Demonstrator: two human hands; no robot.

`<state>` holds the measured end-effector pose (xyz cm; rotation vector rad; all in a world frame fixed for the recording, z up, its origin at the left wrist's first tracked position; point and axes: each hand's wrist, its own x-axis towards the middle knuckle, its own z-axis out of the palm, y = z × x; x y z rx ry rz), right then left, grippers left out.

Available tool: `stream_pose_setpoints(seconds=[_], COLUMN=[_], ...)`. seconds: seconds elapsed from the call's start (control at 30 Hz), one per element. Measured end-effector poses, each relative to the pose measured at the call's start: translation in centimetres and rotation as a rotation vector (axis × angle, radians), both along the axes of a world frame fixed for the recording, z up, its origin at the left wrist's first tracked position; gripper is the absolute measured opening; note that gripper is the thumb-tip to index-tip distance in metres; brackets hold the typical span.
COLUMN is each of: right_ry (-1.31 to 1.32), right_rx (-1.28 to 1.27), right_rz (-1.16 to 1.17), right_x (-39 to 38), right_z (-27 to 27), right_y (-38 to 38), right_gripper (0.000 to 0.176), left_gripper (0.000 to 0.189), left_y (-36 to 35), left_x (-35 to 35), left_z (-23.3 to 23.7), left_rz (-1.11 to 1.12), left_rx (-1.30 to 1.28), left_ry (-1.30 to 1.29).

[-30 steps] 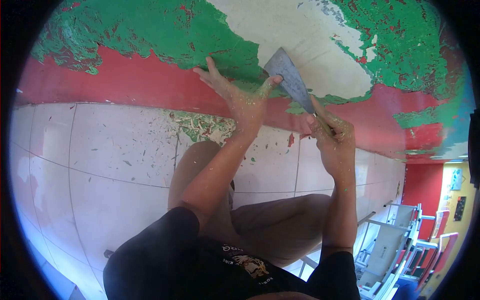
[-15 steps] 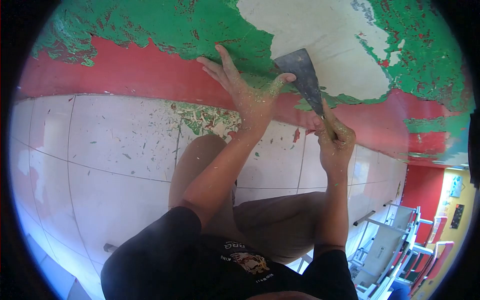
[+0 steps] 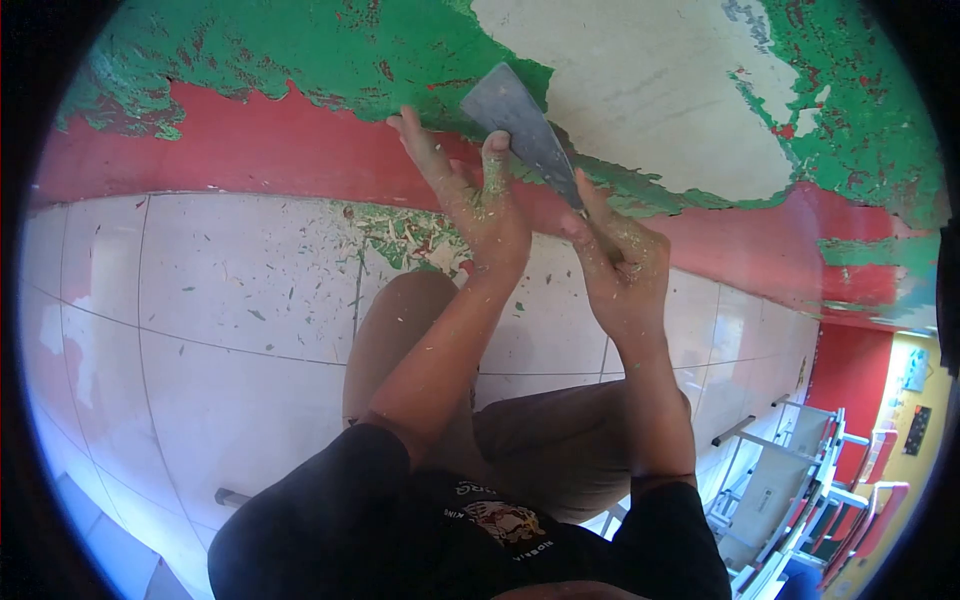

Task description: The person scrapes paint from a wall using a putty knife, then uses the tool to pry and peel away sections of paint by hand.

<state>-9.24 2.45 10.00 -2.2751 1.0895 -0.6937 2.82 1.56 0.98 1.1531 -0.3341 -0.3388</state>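
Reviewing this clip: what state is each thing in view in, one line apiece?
Flat grey metal scraper, tilted, blade overlapping the green paint in view; contact unclear.
Bare right hand, closed around the scraper's handle.
Bare left hand, open, thumb at the blade.
Ragged-edged green wall paint, partly stripped.
Smooth pale wall patch, mostly bare of green.
Thin green and cream paint flakes, loose, scattered over pale floor tiles.

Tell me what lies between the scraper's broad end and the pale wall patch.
In the head view, green paint lies between the scraper's broad end and the pale patch.
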Motion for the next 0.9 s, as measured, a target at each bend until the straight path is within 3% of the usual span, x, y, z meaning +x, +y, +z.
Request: stream_pose_setpoints(seconds=[0.1, 0.17, 0.27, 0.37, 0.9], right_ry=[0.036, -0.205, -0.203, -0.071, -0.138], right_rx=[0.015, 0.200, 0.185, 0.187, 0.157], right_rz=[-0.037, -0.215, -0.231, -0.349, -0.269], right_x=[-2.2, -4.4, -6.4, -8.3, -9.5], right_z=[-0.1, 0.2, 0.6, -0.2, -2.2], right_y=[0.2, 0.4, 0.8, 1.3, -0.6], right_gripper=[0.041, 0.042, 0.043, 0.044, 0.042], left_gripper=[0.123, 0.140, 0.153, 0.155, 0.169], left_y=[-0.3, -1.5, -2.3, -2.2, -2.9], left_x=[-0.1, -0.5, -1.2, -1.8, -3.7], left_z=[-0.4, -1.1, -1.8, -2.4, -5.2], left_rz=[-0.010, 0.089, 0.110, 0.081, -0.051], left_rx=[-0.008, 0.057, 0.134, 0.180, 0.261], left_ry=[-0.003, -0.308, -0.406, -0.568, -0.433])
